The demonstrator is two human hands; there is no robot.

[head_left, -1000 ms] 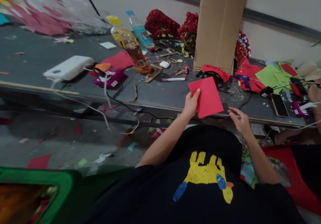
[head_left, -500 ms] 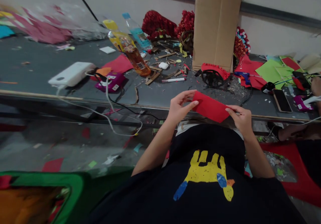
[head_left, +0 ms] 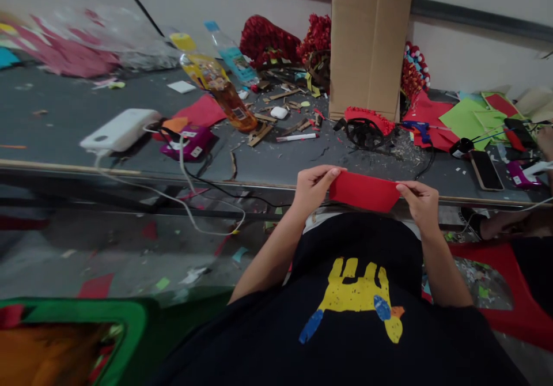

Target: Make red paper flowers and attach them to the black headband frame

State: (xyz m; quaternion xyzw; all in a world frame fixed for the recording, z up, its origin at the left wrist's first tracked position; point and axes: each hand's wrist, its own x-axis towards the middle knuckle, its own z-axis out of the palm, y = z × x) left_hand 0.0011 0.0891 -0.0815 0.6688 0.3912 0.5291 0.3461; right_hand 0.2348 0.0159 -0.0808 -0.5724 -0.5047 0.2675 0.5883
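Note:
Between my two hands a red rectangular sheet [head_left: 365,192], like paper or thin felt, is stretched out over the table's front edge. My left hand [head_left: 314,187] pinches its upper left corner between thumb and fingers. At the upper right corner, my right hand [head_left: 420,200] grips it in the same way. Just beyond the sheet on the table lie a white marker pen [head_left: 298,137] and a black curved piece with a red fringed band [head_left: 367,128]. A blue glue gun [head_left: 420,129] lies to the right of that piece.
Two bottles, one of amber liquid [head_left: 228,95] and one with a blue label [head_left: 235,57], stand behind scraps. A white power bank [head_left: 121,129] trails cables over the edge. A cardboard panel [head_left: 371,46] leans upright. A phone [head_left: 486,170] lies right, near another person's hand [head_left: 545,143].
The red sheet has turned from a slant to nearly level. My left hand has shifted its hold to the upper corner, and my right hand has moved slightly to the right.

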